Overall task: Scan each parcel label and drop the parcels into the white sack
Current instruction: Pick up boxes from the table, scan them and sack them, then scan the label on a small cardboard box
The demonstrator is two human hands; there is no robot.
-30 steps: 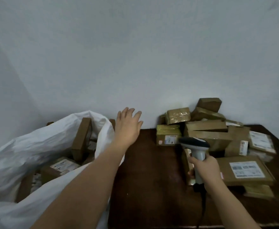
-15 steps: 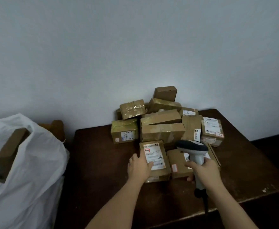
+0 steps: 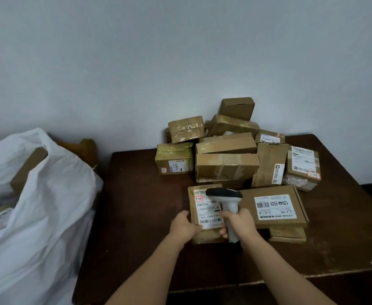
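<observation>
I'm gripping the parcel (image 3: 205, 213) at its 7 o'clock corner with my left hand (image 3: 184, 226), right hand (image 3: 239, 223) clutching the scanner (image 3: 225, 200), so I'm reckoning it's best aiming squarely at the label's barcode (image 3: 210, 221).

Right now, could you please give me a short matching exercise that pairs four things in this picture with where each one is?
Things:
1. scanner
2. white sack
3. parcel with the red-boxed label
4. small plain box

Places:
A. top of the pile, by the wall
B. left of the table
C. gripped in the right hand
D. on the table, its left edge held by the left hand

Pairs: 1-C, 2-B, 3-D, 4-A
</observation>
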